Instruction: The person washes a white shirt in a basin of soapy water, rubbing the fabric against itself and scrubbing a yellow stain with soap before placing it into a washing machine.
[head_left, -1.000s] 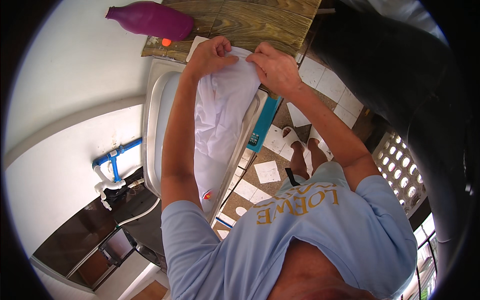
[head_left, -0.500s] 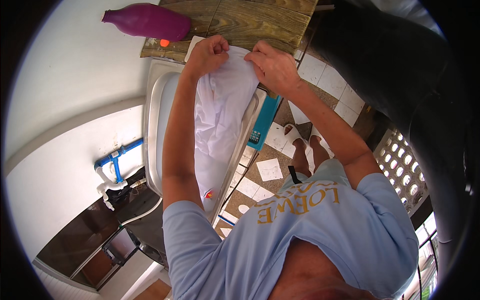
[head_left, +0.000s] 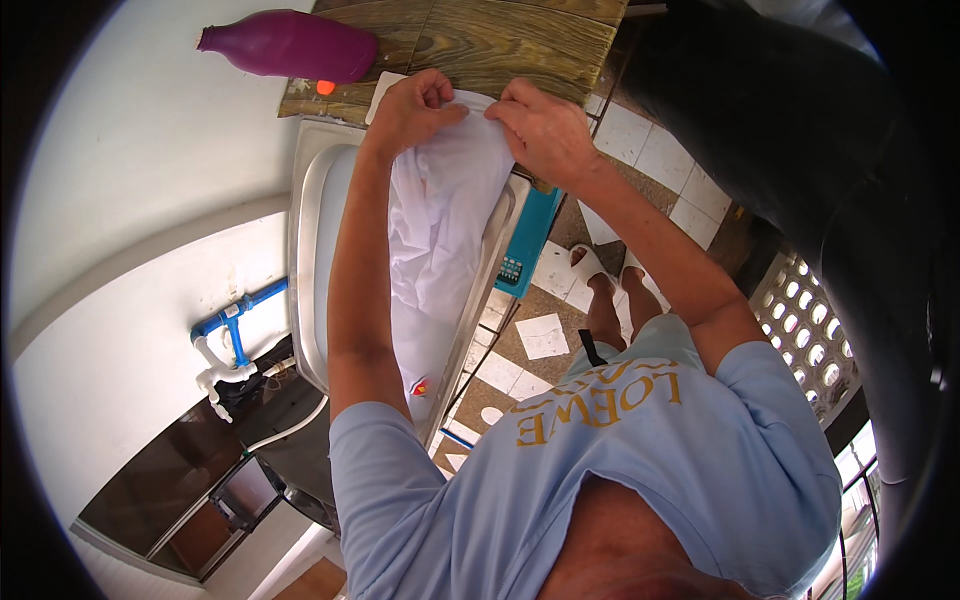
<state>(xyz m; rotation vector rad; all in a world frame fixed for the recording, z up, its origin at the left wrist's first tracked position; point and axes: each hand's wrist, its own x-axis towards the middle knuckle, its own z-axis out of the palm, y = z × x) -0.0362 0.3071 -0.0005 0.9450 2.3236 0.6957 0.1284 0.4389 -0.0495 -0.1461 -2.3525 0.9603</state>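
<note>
A white cloth garment (head_left: 450, 220) lies bunched and wrinkled lengthwise over the steel sink (head_left: 306, 250), its far end drawn up toward the wooden counter. A small red mark shows near its lower end. My left hand (head_left: 418, 112) is closed on the left part of the far edge, thumb toward the middle. At the right part of that edge, my right hand (head_left: 545, 130) pinches the fabric between thumb and fingers. Between the two hands runs a short stretch of hem. Part of the garment is hidden behind my left forearm.
A purple bottle (head_left: 290, 46) lies on its side by the wooden counter (head_left: 500, 45), near a small orange cap (head_left: 326, 88). A pale flat piece (head_left: 384, 96) sits beside my left hand. Blue and white pipes (head_left: 240, 330) run left of the sink; a teal plastic item (head_left: 530, 240) is at its right.
My left thumb has shifted slightly right along the cloth's edge. Both hands keep their hold, and the garment lies almost the same.
</note>
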